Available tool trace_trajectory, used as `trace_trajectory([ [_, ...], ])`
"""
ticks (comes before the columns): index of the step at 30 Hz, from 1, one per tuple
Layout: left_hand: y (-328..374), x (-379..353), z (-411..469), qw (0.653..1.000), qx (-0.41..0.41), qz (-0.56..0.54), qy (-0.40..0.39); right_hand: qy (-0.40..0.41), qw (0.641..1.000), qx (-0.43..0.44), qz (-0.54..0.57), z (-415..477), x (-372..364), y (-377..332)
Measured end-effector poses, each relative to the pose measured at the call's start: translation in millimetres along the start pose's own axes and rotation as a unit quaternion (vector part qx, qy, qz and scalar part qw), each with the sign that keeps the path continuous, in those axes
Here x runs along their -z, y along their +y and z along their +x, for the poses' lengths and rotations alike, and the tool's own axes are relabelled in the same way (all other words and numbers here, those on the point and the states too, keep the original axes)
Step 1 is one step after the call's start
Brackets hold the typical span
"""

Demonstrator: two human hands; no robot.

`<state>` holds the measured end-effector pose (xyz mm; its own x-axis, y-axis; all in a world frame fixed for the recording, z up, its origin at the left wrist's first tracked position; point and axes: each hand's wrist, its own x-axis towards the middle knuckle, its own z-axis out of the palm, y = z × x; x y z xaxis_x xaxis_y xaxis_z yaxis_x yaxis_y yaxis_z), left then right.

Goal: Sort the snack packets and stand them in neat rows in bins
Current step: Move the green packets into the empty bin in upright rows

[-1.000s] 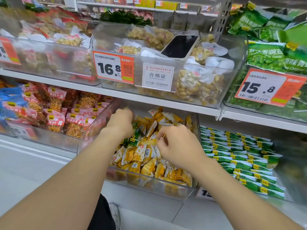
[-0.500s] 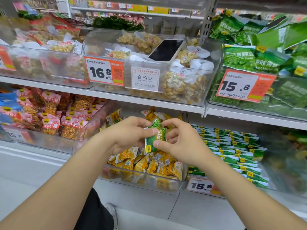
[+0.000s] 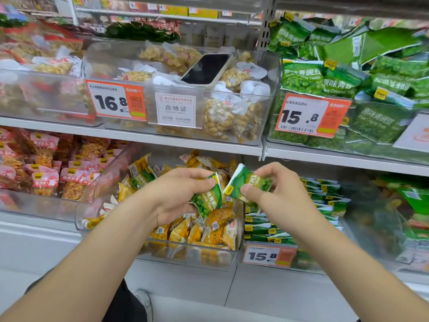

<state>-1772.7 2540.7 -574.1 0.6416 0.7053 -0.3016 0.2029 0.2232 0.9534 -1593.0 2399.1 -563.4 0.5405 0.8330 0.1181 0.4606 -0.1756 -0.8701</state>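
My left hand (image 3: pixel 176 194) grips a small green pea packet (image 3: pixel 207 201) above a clear bin (image 3: pixel 190 254) of jumbled yellow snack packets (image 3: pixel 218 231). My right hand (image 3: pixel 276 194) pinches a second green pea packet (image 3: pixel 248 182) by its corner, just to the right of the first; the two packets are slightly apart. To the right, another clear bin holds green packets (image 3: pixel 325 201) standing in neat rows. A stray green packet (image 3: pixel 141 176) still lies among the yellow ones at the bin's back left.
A bin of pink-red packets (image 3: pixel 46 175) sits to the left. On the upper shelf stand bins of nut bags (image 3: pixel 222 117) with a phone (image 3: pixel 206 68) lying on top, and large green pea bags (image 3: pixel 371 89). Price tags (image 3: pixel 269 255) hang on bin fronts.
Both hands came up out of the yellow bin. Half a second ago they held one green packet together; now each hand holds its own green packet, drawn apart.
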Motion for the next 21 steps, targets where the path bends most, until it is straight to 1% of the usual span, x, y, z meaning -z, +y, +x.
trace_trajectory([
  [1, -1, -2, 1, 1.000, -0.009, 0.011, 0.009, -0.001, 0.996, -0.039, 0.076, -1, 1, -1],
  [3, -1, -11, 0, 0.998, -0.037, 0.043, 0.031, -0.018, 0.974, -0.099, 0.201, -5, 4, -4],
  [5, -1, -21, -3, 0.993, -0.078, 0.062, 0.057, -0.063, 0.952, -0.123, 0.272, -10, 8, -5],
  [7, 0, -33, -8, 0.989, -0.117, 0.070, 0.061, -0.123, 0.937, -0.126, 0.302, -13, 9, -5],
  [8, 0, -39, -10, 0.988, -0.130, 0.068, 0.056, -0.132, 0.938, -0.123, 0.297, -13, 8, -2],
  [9, 1, -45, -13, 0.988, -0.136, 0.060, 0.051, -0.123, 0.945, -0.118, 0.280, -14, 6, 0],
  [11, 3, -55, -16, 0.990, -0.133, 0.018, 0.043, -0.077, 0.963, -0.106, 0.235, -12, 5, 5],
  [12, 4, -58, -18, 0.991, -0.127, -0.021, 0.028, -0.060, 0.965, -0.108, 0.230, -11, 5, 6],
  [14, 6, -63, -22, 0.986, -0.135, -0.093, -0.020, -0.056, 0.954, -0.115, 0.272, -10, 7, 4],
  [15, 5, -65, -23, 0.984, -0.147, -0.094, -0.037, -0.061, 0.947, -0.115, 0.294, -10, 10, 3],
  [17, 0, -66, -23, 0.982, -0.177, -0.039, -0.045, -0.076, 0.952, -0.100, 0.278, -13, 15, 1],
  [19, -5, -67, -22, 0.977, -0.208, 0.004, -0.037, -0.075, 0.974, -0.069, 0.204, -16, 20, 2],
  [21, -6, -67, -20, 0.972, -0.229, 0.041, -0.026, -0.048, 0.991, -0.029, 0.121, -17, 23, 7],
])
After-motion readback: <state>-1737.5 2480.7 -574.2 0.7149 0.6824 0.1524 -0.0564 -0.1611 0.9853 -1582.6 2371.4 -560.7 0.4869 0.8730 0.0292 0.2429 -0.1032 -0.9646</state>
